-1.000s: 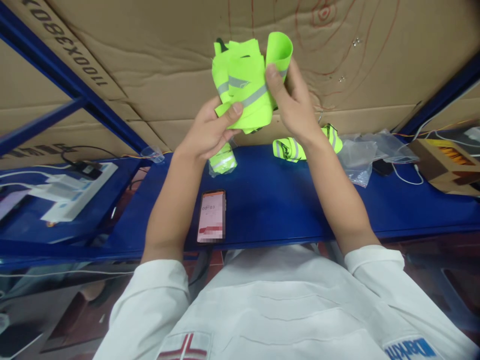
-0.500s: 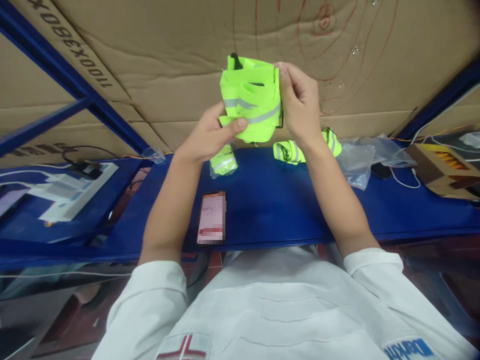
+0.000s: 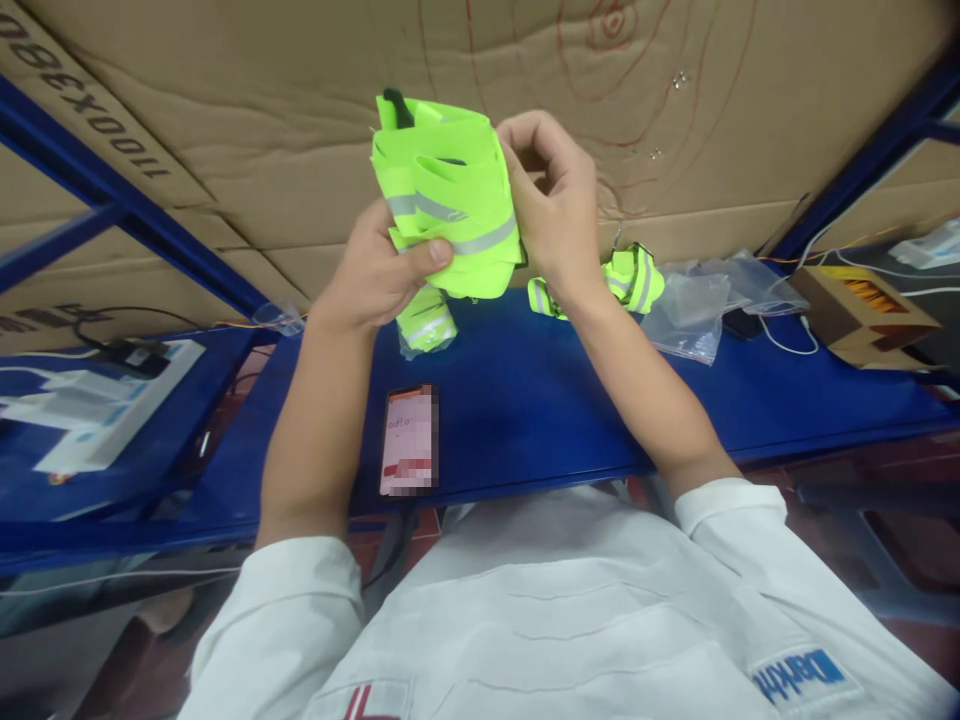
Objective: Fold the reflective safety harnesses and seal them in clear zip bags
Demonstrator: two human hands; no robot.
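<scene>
- Holding a neon strap bundle point(image 3: 465, 190) up in front of the cardboard point(image 3: 300, 130), above the desk point(image 3: 525, 400) and apart from it, with both hands at work on the same piece
- Grasping its lower left part in the left hand point(image 3: 381, 266), thumb laid over the front layers, other fingers tucked behind and mostly out of sight
- Pinching at its right edge with the right hand point(image 3: 556, 195), fingers curled in toward the thumb, tips partly covered by the strap; hard to tell exactly which layer between them
- Judging by the stacked layers and the slack fold across the front, probably in the middle of sorting the strap at that right edge, with left as holder and right as worker
- Calling next, by the look of it, for a firm left grip and a gentle draw or tuck of one layer at the right, without letting the rest slip loose
- Worth minding too: the dark tab point(image 3: 397, 107) poking out at the top left, likely to snag on a moving layer
- Lying on the desk below: a bagged bundle point(image 3: 427, 325) near the left hand, another neon roll point(image 3: 637, 280) partly behind the right wrist, clear plastic bags point(image 3: 686, 315) beside that roll, and a phone point(image 3: 409, 440) closer to the body
</scene>
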